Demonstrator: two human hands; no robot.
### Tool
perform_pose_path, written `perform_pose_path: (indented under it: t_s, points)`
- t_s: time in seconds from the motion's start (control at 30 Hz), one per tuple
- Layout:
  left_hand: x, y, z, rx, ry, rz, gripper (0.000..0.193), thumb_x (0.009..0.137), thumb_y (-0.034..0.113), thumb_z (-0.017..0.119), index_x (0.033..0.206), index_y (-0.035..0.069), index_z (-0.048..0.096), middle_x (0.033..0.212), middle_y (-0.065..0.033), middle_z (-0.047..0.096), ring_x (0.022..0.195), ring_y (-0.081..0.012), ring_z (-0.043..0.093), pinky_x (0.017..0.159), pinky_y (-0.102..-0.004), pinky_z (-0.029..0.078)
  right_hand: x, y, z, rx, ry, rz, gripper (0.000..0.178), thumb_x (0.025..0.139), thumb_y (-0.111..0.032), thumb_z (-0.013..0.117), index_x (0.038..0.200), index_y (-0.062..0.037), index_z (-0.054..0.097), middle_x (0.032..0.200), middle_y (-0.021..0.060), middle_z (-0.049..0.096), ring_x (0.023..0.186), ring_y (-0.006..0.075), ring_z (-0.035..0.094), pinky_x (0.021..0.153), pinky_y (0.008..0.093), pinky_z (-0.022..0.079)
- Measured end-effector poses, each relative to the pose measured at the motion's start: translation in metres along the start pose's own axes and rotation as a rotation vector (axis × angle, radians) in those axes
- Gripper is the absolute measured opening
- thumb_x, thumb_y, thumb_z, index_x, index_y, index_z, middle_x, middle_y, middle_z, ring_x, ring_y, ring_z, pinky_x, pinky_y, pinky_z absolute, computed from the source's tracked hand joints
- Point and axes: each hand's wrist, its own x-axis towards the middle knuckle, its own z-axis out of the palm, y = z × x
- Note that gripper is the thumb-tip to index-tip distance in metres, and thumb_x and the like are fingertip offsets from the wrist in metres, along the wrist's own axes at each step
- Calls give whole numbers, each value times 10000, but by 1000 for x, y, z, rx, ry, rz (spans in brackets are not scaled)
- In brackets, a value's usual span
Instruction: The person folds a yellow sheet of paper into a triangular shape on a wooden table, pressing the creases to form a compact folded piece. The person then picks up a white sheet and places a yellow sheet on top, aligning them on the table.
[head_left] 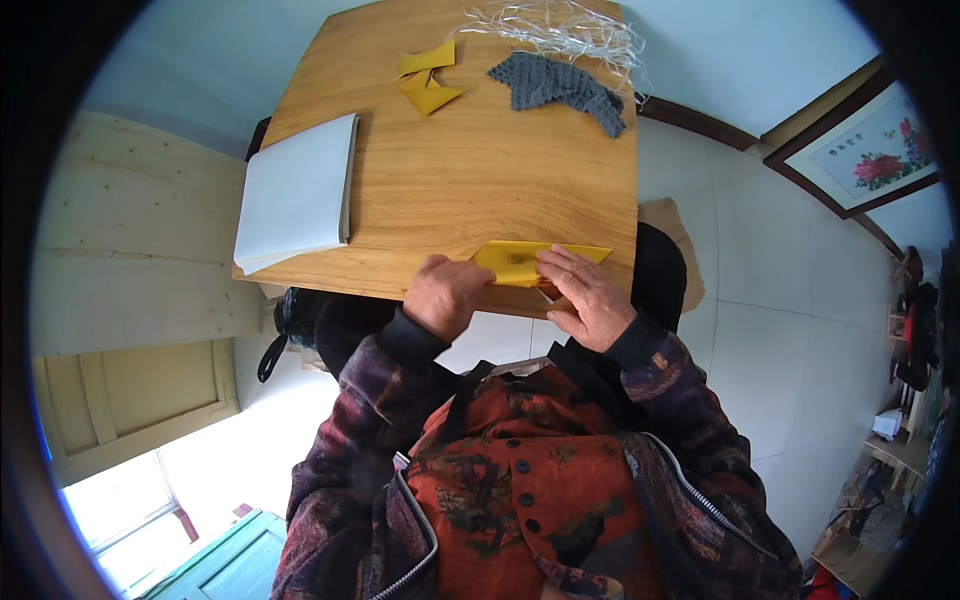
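Observation:
A folded piece of yellow paper (515, 262) lies at the near edge of the wooden table, its pointed end reaching to the right. My left hand (442, 296) is closed on the paper's left end, with the fingers curled and the thumb side at the fold. Across the right part of the paper, my right hand (588, 297) rests flat with its fingers stretched out, pressing on it. Farther back on the table lie folded yellow paper pieces (430, 95), apart from both hands.
A stack of white paper (298, 195) sits at the table's left edge. Toward the far right are a crumpled grey cloth (560, 88) and a heap of shiny clear strips (570, 28). The wooden table (450, 180) ends close to my body.

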Motion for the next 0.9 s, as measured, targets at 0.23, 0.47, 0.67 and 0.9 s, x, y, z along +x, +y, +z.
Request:
perform_pose_path:
  t_s: [0.23, 0.47, 0.67, 0.9]
  points:
    - [42, -17, -9, -136, -215, -235, 141, 811, 108, 672, 949, 80, 671, 828, -104, 686, 762, -291, 645, 741, -401, 483, 3, -6, -4, 174, 129, 63, 609, 755, -69, 718, 1326, -47, 509, 1386, 176, 469, 1260, 366, 478, 1071, 448, 387]
    - [53, -17, -2, -100, -192, -205, 192, 786, 103, 674, 978, 89, 669, 894, -75, 653, 845, -284, 622, 738, -396, 484, 6, -8, 2, 32, 209, 45, 583, 699, -59, 746, 1250, -42, 556, 1360, 165, 483, 1256, 362, 484, 1052, 451, 412]
    - [49, -11, 0, -113, -130, -233, 221, 753, 66, 688, 973, 80, 677, 856, -93, 597, 804, -302, 611, 723, -395, 487, 8, -10, 2, -52, 188, 53, 537, 694, -74, 754, 1199, -27, 576, 1360, 152, 488, 1269, 356, 477, 1053, 442, 417]
    - [52, -14, 3, -183, -121, -245, 237, 740, 48, 709, 972, 74, 674, 869, -97, 582, 782, -290, 598, 709, -388, 484, 9, -10, 1, -66, 180, 56, 561, 660, -50, 755, 1188, -3, 571, 1332, 167, 513, 1260, 369, 494, 1035, 453, 423]
